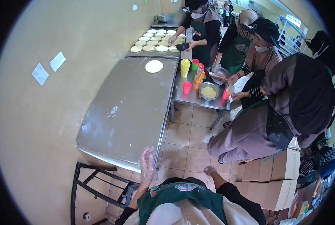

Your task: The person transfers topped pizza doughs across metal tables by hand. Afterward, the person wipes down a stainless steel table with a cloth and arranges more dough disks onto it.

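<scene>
My left hand, in a clear plastic glove, is raised by the near right corner of the metal table. Its fingers stretch upward and nothing shows in them. Over the tiled floor to the right hangs my right hand, also gloved; it is small in view and its fingers cannot be made out. A single round of pale dough lies at the far end of the table. White smears mark the metal nearer to me.
Beyond are several dough rounds and a co-worker holding a black bowl. A side table bears a yellow pitcher, cups and bowls. Co-workers stand at right near cardboard boxes; a black metal frame stands at left.
</scene>
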`<state>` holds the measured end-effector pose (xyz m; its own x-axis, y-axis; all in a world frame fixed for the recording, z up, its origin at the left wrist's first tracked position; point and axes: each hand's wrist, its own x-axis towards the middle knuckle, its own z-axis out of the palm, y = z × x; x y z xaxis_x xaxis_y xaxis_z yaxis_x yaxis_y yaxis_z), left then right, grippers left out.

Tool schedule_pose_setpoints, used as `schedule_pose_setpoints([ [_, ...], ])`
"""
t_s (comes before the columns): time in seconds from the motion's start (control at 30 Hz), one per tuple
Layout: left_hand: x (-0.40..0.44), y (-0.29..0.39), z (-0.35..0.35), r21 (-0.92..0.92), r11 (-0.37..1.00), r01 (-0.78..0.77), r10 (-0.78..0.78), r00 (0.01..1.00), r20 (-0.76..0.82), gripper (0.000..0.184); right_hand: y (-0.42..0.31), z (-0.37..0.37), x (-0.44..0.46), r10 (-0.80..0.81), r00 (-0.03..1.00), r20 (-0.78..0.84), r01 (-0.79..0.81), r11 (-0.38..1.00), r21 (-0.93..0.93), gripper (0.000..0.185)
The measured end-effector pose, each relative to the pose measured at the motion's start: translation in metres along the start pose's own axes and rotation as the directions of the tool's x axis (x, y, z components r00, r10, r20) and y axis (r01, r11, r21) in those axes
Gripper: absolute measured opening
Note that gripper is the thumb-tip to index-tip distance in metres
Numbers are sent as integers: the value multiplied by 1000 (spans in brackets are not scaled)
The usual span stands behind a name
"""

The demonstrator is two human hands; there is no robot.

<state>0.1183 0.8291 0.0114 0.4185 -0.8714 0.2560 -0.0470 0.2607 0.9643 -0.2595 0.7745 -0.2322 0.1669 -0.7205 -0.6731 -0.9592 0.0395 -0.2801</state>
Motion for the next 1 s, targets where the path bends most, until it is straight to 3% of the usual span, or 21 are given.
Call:
schedule_pose_setpoints([
  [0.03, 6, 1, -4, 2, 1000, 3, -3, 1000, 4, 38, -9, -6, 9, -46, 997, -61, 48, 998, 38, 33],
  [0.07, 9, 3, -8, 116, 993, -8, 9, 1000, -15, 38, -18, -11, 18, -42, 998, -53, 44, 998, 41, 33],
  [0.13, 15, 9, -8, 233, 972, -2, 11, 999, -35, 39, -34, -22, 36, -185, 959, -213, 208, 974, 91, 34],
  [0.27, 40, 8, 10, 364, 931, 6, 5, 1000, -31, 45, -72, -71, 90, -314, 935, -167, 313, 949, -35, 35],
  [0.33, 57, 3, 30, 391, 920, -11, 28, 999, -39, 47, -99, -109, 110, -150, 978, -146, 179, 961, 210, 34],
  [0.37, 67, 1, 41, 497, 868, -29, 44, 999, -18, 49, -104, -118, 135, -155, 980, -127, 179, 962, 208, 34],
  [0.4, 77, -2, 53, 596, 801, -44, 52, 999, 4, 51, -111, -126, 163, -138, 987, -87, 161, 903, 399, 33],
  [0.43, 89, -6, 67, 480, 877, -7, 27, 999, -34, 54, -112, -130, 197, -126, 991, -40, 126, 809, 574, 32],
  [0.47, 99, -20, 73, 492, 870, 16, 11, 999, -51, 54, -106, -122, 250, -135, 991, -15, 119, 812, 571, 32],
  [0.53, 116, -48, 74, 843, 530, -93, 108, 993, 42, 61, -102, -94, 355, -82, 983, -167, 167, 784, 597, 31],
  [0.6, 136, -62, 82, 898, 430, -88, 95, 994, 52, 67, -139, -135, 394, -81, 967, -240, 195, 844, 500, 38],
  [0.63, 143, -67, 85, 928, 371, -25, 35, 999, 12, 68, -136, -105, 432, -93, 975, -203, 186, 840, 510, 38],
  [0.67, 148, -67, 88, 951, 306, 40, -21, 999, -36, 70, -138, -109, 498, -93, 958, -270, 249, 734, 632, 48],
  [0.7, 152, -69, 90, 955, 270, 126, -96, 990, -103, 81, -137, -112, 562, -75, 943, -325, 301, 609, 734, 59],
  [0.73, 144, -80, 86, 960, 235, 155, -124, 984, -128, 81, -135, -69, 591, -41, 928, -371, 346, 469, 813, 71],
  [0.8, 124, -102, 75, 918, 341, 205, -107, 978, -178, 83, -159, -84, 625, 52, 818, -572, 503, 417, 757, 67],
  [0.83, 140, -90, 87, 967, 156, 201, -53, 979, -195, 85, -157, -83, 629, 30, 839, -543, 484, 411, 772, 67],
  [1.0, 144, -97, 90, 949, 156, 273, -154, 956, -250, 87, -143, -80, 638, -85, 867, -491, 437, 601, 669, 67],
])
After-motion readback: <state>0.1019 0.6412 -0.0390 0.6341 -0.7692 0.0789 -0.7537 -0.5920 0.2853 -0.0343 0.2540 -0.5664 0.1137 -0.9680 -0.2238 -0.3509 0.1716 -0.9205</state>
